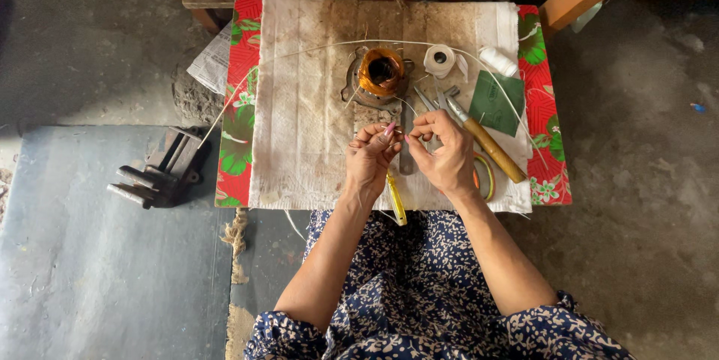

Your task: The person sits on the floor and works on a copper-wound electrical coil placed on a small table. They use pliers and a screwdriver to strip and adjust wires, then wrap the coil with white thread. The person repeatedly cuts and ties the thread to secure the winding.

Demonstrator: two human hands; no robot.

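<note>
My left hand (372, 156) and my right hand (445, 152) meet over a stained white cloth (299, 105) on a low table. Both pinch a thin wire (408, 133) stretched between their fingertips; the left fingers also hold a small pink piece (389, 129). The wire leads up to a copper-wound coil (381, 70) sitting in a round metal part just beyond my hands. A long pale strand (299, 52) arcs across the cloth from left to right.
Right of the coil lie a white tape roll (439, 60), a white spool (498, 60), a green sheet (494, 102), a wooden-handled hammer (487, 143) and pliers. A yellow-handled tool (396, 199) rests by my left wrist. A metal vise (159, 173) stands on the floor at left.
</note>
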